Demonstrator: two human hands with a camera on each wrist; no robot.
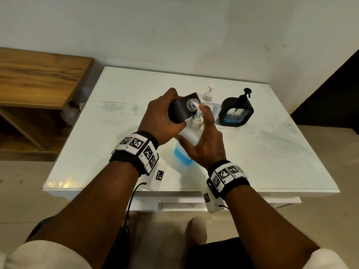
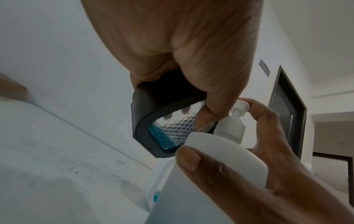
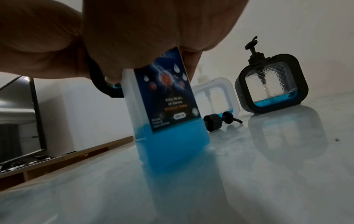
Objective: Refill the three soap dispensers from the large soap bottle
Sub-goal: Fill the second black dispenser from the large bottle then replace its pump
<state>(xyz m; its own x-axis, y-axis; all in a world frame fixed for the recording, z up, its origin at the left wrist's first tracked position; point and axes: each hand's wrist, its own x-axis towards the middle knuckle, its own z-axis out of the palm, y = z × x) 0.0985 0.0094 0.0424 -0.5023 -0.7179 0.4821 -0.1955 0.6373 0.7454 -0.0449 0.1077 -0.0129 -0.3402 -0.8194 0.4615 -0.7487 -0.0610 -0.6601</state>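
Observation:
My left hand [image 1: 161,117] grips a black dispenser [image 1: 181,111] tilted above the table, its open neck [image 1: 192,103] turned toward the nozzle of the large soap bottle. My right hand [image 1: 206,136] wraps that large white bottle [image 1: 191,131], with a finger on its pump head [image 1: 200,107]. The bottle [image 3: 166,98] stands on the table with blue soap in its lower part. The held dispenser [image 2: 145,121] has a little blue soap in one corner. Its black pump [image 3: 220,121] lies on the table. A clear white dispenser [image 1: 208,94] and a second black dispenser [image 1: 236,111] stand behind, pumps on.
The white glass-topped table [image 1: 272,152] stands against the wall. A wooden shelf unit [image 1: 38,74] is close on the left. A dark screen [image 3: 19,113] stands on a low wooden unit.

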